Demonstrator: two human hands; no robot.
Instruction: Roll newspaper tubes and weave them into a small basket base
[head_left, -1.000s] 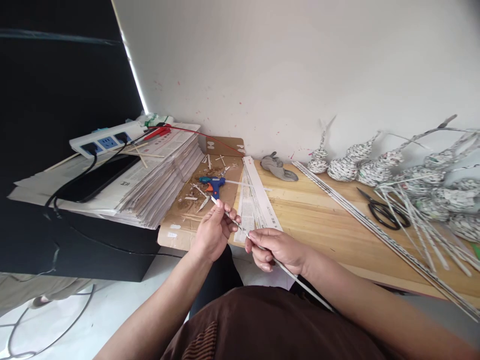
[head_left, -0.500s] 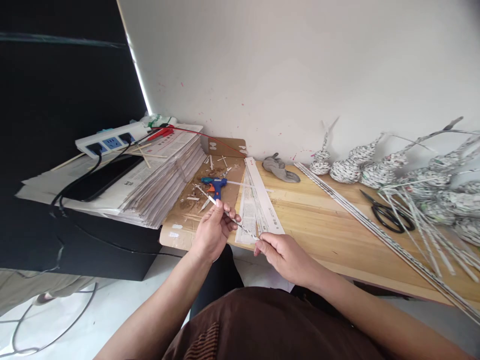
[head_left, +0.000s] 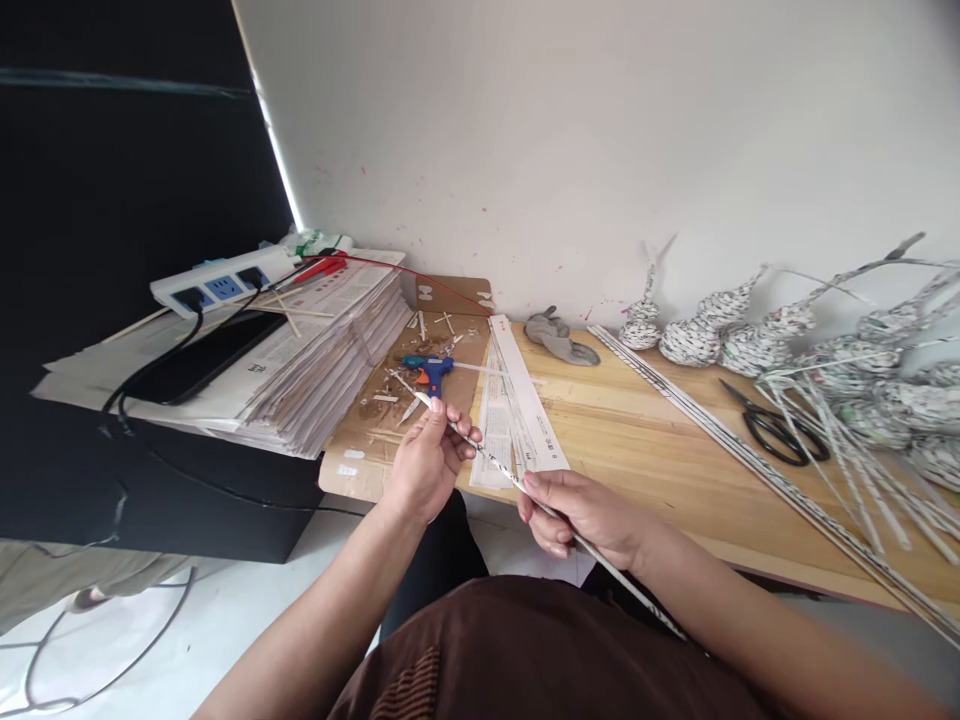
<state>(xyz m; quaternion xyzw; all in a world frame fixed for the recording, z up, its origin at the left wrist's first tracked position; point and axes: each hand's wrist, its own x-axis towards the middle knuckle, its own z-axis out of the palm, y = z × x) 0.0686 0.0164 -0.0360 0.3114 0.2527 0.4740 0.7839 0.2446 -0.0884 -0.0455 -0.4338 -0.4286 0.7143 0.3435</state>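
A thin rolled paper stick, white with dark print, runs slantwise between my hands. My left hand pinches it near its upper left end, over the cardboard. Lower down, my right hand has its fingers closed round the same stick, whose rest passes under the palm toward my right forearm. Flat paper strips lie on the table just beyond my hands. A blue glue gun rests on the cardboard among paper scraps.
Left, a newspaper stack carries a power strip and a dark phone. A grey glove lies by the wall. To the right are long paper sticks, black scissors and several woven paper gourd shapes.
My right hand has turned and its fingers have opened out somewhat round the stick. A longer length of stick now shows below it. My left hand has stayed in place.
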